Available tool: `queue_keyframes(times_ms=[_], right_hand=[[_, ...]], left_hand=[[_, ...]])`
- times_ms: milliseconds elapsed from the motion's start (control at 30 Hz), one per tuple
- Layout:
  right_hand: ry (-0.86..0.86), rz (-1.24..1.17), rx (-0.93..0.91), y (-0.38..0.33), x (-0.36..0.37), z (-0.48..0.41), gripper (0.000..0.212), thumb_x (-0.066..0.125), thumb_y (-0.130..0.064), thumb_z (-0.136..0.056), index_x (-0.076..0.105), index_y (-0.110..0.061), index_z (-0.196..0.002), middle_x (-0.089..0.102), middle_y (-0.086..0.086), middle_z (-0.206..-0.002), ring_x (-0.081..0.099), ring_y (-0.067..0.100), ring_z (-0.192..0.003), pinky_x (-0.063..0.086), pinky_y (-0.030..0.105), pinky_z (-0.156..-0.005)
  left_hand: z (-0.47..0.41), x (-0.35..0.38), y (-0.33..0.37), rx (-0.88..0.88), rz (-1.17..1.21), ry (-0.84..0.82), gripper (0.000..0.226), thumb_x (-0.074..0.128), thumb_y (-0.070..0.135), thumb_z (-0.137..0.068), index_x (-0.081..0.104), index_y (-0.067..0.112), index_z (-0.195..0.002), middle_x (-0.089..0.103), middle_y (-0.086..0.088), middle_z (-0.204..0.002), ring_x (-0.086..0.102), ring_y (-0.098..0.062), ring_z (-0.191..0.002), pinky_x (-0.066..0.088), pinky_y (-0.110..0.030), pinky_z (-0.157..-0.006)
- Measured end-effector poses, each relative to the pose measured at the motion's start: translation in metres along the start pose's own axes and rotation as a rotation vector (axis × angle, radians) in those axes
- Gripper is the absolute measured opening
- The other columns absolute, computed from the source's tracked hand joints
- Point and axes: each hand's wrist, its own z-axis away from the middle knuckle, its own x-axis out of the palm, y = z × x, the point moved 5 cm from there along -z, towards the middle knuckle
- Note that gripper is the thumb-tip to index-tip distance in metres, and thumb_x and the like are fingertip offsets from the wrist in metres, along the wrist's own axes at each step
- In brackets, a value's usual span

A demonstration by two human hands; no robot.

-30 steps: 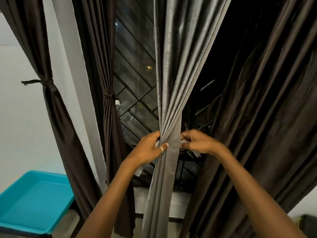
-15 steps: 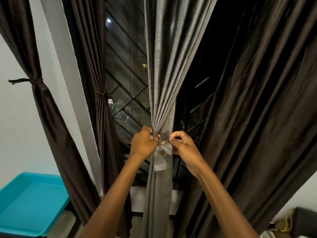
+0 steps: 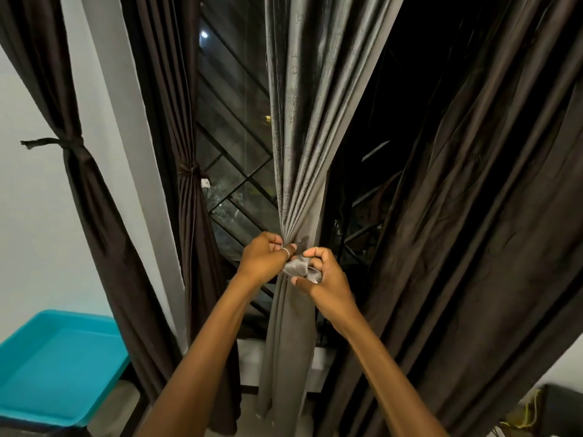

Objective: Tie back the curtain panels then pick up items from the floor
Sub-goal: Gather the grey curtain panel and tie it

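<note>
A grey curtain panel [image 3: 303,127] hangs in the middle, gathered into a narrow bunch at hand height. Around that bunch runs a grey tie strip [image 3: 298,267]. My left hand [image 3: 266,258] grips the gathered panel and one end of the strip from the left. My right hand [image 3: 325,280] pinches the strip's other end just right of the bunch. Two dark brown panels are tied back on the left: the far-left panel [image 3: 79,165] with a dark band, and the second panel [image 3: 189,171] at the window edge. A loose dark brown panel [image 3: 473,216] hangs on the right.
A turquoise tray [image 3: 53,364] sits at the lower left. Behind the curtains is a dark window with a diagonal metal grille [image 3: 233,159]. A white wall strip [image 3: 126,121] divides the left panels. Small items and a dark box [image 3: 561,405] lie at the lower right.
Both hands came from either side of the panel to its front. The strip now shows bunched between them, and my right hand has dropped lower and curled round it.
</note>
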Motion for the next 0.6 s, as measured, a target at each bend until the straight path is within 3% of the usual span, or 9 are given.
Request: queue_keyframes(times_ms=[167, 267, 467, 600], right_hand=[[-0.014, 0.081, -0.032, 0.001, 0.004, -0.006, 0.049, 0.077, -0.001, -0.085, 0.053, -0.025, -0.120, 0.073, -0.005, -0.115, 0.072, 0.006, -0.102, 0.060, 0.036, -0.091], [-0.016, 0.102, -0.041, 0.001, 0.007, -0.006, 0.049, 0.078, -0.002, -0.084, 0.054, -0.027, -0.119, 0.073, -0.007, -0.114, 0.071, 0.004, -0.103, 0.060, 0.038, -0.093], [-0.098, 0.117, -0.031, 0.002, 0.007, -0.004, 0.049, 0.076, -0.003, -0.086, 0.052, -0.021, -0.124, 0.076, -0.005, -0.112, 0.072, 0.009, -0.104, 0.058, 0.044, -0.096], [-0.187, 0.113, -0.037, 0.000, 0.002, 0.000, 0.046, 0.064, 0.005, -0.093, 0.053, -0.019, -0.130, 0.075, -0.001, -0.118, 0.070, 0.012, -0.112, 0.056, 0.042, -0.101]], left_hand=[[0.012, -0.004, -0.001, 0.016, -0.083, 0.034, 0.042, 0.075, 0.050, -0.081, 0.056, 0.019, -0.102, 0.068, 0.000, -0.092, 0.073, -0.017, -0.081, 0.063, -0.043, -0.076], [0.017, -0.001, -0.004, -0.006, -0.097, 0.022, 0.035, 0.079, 0.043, -0.081, 0.060, 0.018, -0.095, 0.071, -0.001, -0.085, 0.074, -0.017, -0.076, 0.063, -0.041, -0.077], [0.014, 0.000, -0.001, -0.064, -0.016, -0.227, 0.016, 0.082, 0.022, -0.083, 0.070, 0.013, -0.087, 0.073, -0.004, -0.083, 0.071, -0.007, -0.069, 0.057, -0.018, -0.061], [0.015, -0.005, 0.008, -0.002, -0.095, -0.350, 0.009, 0.079, 0.015, -0.086, 0.070, 0.013, -0.087, 0.072, -0.007, -0.084, 0.066, -0.012, -0.074, 0.053, -0.021, -0.065]])
